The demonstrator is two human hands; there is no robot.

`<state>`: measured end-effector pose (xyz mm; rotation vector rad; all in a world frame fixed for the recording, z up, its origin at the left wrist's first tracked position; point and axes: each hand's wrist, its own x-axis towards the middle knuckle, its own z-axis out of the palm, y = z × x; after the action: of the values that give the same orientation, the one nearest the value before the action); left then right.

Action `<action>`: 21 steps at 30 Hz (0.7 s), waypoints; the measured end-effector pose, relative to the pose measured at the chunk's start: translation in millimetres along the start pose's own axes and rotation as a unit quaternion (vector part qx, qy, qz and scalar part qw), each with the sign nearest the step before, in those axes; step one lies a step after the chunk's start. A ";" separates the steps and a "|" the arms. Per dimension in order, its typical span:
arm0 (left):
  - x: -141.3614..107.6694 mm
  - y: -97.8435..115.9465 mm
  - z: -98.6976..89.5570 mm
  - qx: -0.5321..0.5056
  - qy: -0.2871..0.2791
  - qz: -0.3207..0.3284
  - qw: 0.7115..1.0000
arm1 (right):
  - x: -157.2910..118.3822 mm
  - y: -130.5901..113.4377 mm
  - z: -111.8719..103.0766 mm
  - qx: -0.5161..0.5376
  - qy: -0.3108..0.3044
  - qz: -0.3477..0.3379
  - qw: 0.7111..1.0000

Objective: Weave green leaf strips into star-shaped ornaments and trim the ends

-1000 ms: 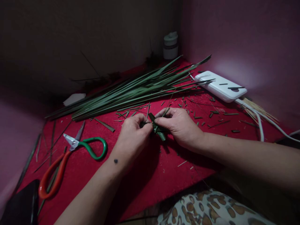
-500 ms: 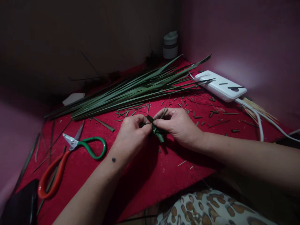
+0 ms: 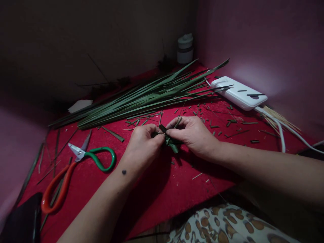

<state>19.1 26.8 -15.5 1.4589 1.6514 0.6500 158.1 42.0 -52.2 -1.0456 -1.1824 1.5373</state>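
A small folded piece of green leaf strips is pinched between my two hands, a little above the red tabletop. My left hand closes thumb and fingers on its left side. On the other side, my right hand grips it between thumb and forefinger, the fingertips nearly touching those of the left. Short strip ends poke out above and below; the fingers hide the middle of the piece. Left of my left forearm lie open scissors with one green and one orange handle. Beyond my hands rests a bundle of long green leaves.
Leaf scraps litter the red tabletop. A white power bank-like device with cables lies at the right, near thin pale sticks. A white lidded container stands at the back. A black object sits at the lower left.
Both hands keep the same pinch on the leaf piece, with barely any movement. The whole view has shifted very slightly.
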 end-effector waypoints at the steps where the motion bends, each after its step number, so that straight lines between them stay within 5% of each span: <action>1: 0.0 -0.6 0.0 0.003 0.001 0.002 1.000 | 0.2 0.6 -0.3 -0.001 0.000 -0.001 1.000; 21: 4.2 -8.8 2.3 0.035 0.012 0.013 0.999 | 0.2 1.6 0.1 -0.010 -0.019 -0.013 1.000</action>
<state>16.2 28.8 -24.9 1.5311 1.6915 0.6326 157.7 42.0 -53.8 -1.0149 -1.2342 1.5343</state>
